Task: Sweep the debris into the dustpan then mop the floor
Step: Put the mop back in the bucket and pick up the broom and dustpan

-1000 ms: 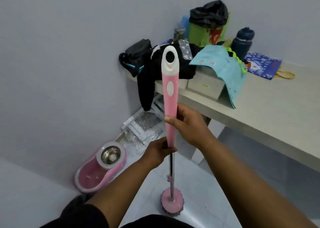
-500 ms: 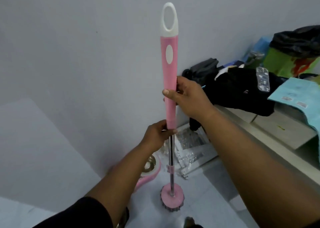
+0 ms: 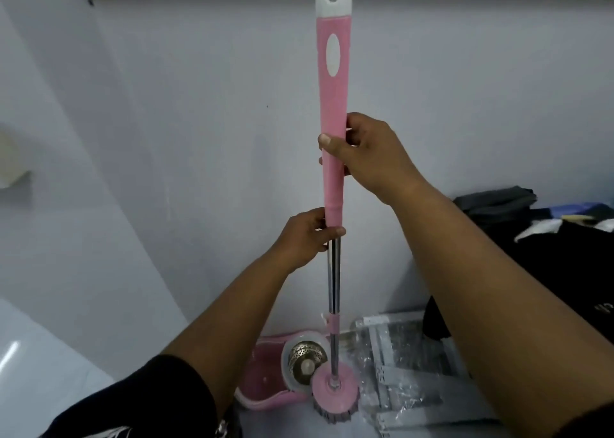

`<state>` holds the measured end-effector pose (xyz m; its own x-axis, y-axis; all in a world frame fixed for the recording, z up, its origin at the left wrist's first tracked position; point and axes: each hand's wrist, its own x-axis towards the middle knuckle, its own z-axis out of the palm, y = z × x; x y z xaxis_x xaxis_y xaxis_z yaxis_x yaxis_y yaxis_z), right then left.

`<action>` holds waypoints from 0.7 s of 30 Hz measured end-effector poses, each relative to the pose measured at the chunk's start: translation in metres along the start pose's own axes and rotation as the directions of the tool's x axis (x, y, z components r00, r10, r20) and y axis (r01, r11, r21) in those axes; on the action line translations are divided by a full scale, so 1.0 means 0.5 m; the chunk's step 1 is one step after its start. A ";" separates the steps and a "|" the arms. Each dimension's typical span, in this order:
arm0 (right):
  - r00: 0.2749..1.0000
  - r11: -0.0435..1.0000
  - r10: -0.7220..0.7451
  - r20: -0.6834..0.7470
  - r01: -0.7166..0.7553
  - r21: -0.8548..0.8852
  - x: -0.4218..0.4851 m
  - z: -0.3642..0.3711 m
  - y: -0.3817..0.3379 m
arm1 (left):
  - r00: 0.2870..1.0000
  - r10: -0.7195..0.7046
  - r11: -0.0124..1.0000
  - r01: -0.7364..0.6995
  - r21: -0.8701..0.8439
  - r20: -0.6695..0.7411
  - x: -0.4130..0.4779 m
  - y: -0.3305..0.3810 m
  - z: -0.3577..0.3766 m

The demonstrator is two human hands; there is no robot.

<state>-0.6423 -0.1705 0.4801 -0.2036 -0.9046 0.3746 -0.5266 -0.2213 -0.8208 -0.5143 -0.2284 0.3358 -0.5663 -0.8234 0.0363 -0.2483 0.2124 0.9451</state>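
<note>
Two hands hold a mop [image 3: 333, 188] upright before a pale wall [image 3: 182, 121].

Its long axis runs vertical, white loop end up and round pink head [image 3: 335, 392] with a grey fringe down at the floor, just in front of a pink bucket [image 3: 265, 391] with a perforated steel basket. The right hand [image 3: 368, 151] wraps the matte pink plastic grip; the left hand [image 3: 304, 238] curls round its lower end, above the shiny steel shaft [image 3: 334, 281].

Pink-handled mop [image 3: 333, 105] upright, steel shaft, round pink head (grey strands beneath) beside pink spin bucket [image 3: 262, 381]
</note>
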 end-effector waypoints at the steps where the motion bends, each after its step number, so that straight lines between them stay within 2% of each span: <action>1: 1.000 1.000 -0.009 0.019 0.009 0.003 0.017 -0.002 0.007 | 1.000 -0.008 1.000 0.008 0.013 -0.024 0.013 0.005 -0.003; 6: 0.989 0.993 -0.008 0.146 0.025 -0.117 0.071 0.015 0.070 | 0.986 -0.041 0.998 0.047 0.030 -0.163 0.069 0.003 -0.011; 12: 0.974 0.979 0.036 0.224 0.010 -0.201 0.114 0.087 0.154 | 0.963 -0.119 0.992 0.125 0.009 -0.240 0.119 -0.065 -0.022; 16: 0.942 0.976 0.113 0.316 -0.046 -0.211 0.140 0.155 0.200 | 0.957 -0.159 0.986 0.165 0.005 -0.244 0.143 -0.141 -0.044; 21: 0.901 0.964 0.177 0.396 -0.078 -0.255 0.177 0.236 0.231 | 0.949 -0.224 0.974 0.210 -0.085 -0.222 0.166 -0.224 -0.081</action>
<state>-0.6238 -0.3193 0.3675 0.0496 -0.9985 0.0213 -0.7022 -0.0500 -0.7102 -0.5016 -0.3419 0.2464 -0.3077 -0.9456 -0.1052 -0.2942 -0.0106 0.9557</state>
